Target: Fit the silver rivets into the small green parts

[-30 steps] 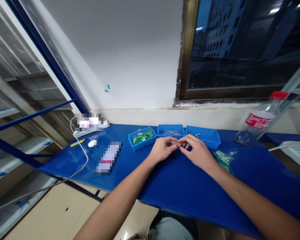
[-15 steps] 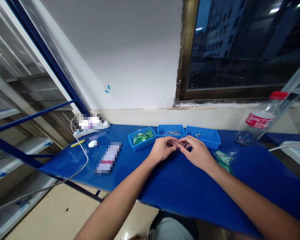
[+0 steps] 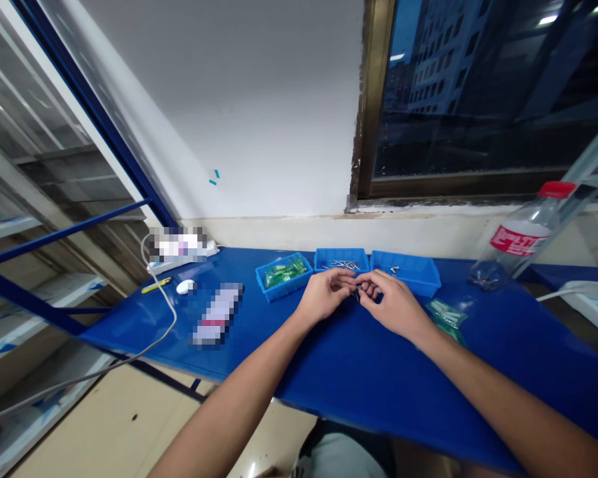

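My left hand (image 3: pixel 325 293) and my right hand (image 3: pixel 389 299) meet fingertip to fingertip over the blue table, each with curled, pinching fingers. A small dark piece (image 3: pixel 357 292) shows between the fingertips, too small and covered to name. Just behind the hands stands a blue bin (image 3: pixel 341 253) with several long silver screws (image 3: pixel 345 265), partly hidden by my left hand. To its right, another blue bin (image 3: pixel 419 284) has a few small metal pieces (image 3: pixel 394 270) in it. The blue bin (image 3: pixel 285 289) on the left contains green plastic packets (image 3: pixel 285 271).
Green-and-clear plastic packets (image 3: pixel 447 315) lie beside my right wrist. A plastic bottle (image 3: pixel 521 240) with a red cap stands at the back right. On the left are a yellow cutter (image 3: pixel 156 285), a white mouse-like object (image 3: pixel 185 287), a blurred-out flat item (image 3: pixel 218 315) and a cable (image 3: pixel 173 312).
The fingertips have shifted slightly, and a bit more of the small dark piece shows between them. Both arms and the bins stay in place.
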Demonstrator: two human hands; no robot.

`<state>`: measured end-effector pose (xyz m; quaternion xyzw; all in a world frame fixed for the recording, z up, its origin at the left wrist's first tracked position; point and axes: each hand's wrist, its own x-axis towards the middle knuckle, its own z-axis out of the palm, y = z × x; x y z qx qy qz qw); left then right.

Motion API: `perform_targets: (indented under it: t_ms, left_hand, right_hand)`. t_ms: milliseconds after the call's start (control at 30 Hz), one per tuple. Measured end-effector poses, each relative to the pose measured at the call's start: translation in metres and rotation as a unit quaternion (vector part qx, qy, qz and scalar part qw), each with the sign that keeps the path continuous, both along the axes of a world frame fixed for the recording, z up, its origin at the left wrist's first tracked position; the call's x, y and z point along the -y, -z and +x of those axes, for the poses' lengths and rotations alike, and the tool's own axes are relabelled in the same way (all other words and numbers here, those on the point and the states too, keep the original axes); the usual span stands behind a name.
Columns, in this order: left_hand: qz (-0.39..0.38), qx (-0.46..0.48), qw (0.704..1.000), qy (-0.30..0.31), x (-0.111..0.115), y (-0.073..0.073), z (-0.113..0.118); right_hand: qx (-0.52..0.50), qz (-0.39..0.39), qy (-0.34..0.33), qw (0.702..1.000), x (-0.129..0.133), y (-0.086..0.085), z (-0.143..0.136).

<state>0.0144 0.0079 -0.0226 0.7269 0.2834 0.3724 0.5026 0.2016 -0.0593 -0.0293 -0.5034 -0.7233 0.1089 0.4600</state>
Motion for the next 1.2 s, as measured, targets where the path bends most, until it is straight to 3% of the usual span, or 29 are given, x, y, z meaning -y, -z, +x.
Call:
perform_targets:
  t_ms: [300, 700, 1200]
  left_hand:
    - [-0.005, -0.09, 0.995, 0.031, 0.007, -0.013, -0.005]
    - [-0.004, -0.065, 0.998, 0.017, 0.002, -0.005, -0.003]
    - [0.039, -0.058, 0.997, -0.017, -0.003, 0.005, -0.002]
  right_hand:
    - [-0.012, 0.005, 0.014, 1.0, 0.003, -0.006, 0.0]
    - [-0.003, 0.002, -0.012, 1.0, 0.002, -0.002, -0.001]
    - [-0.032, -0.011, 0.019, 0.999, 0.002, -0.001, -0.004]
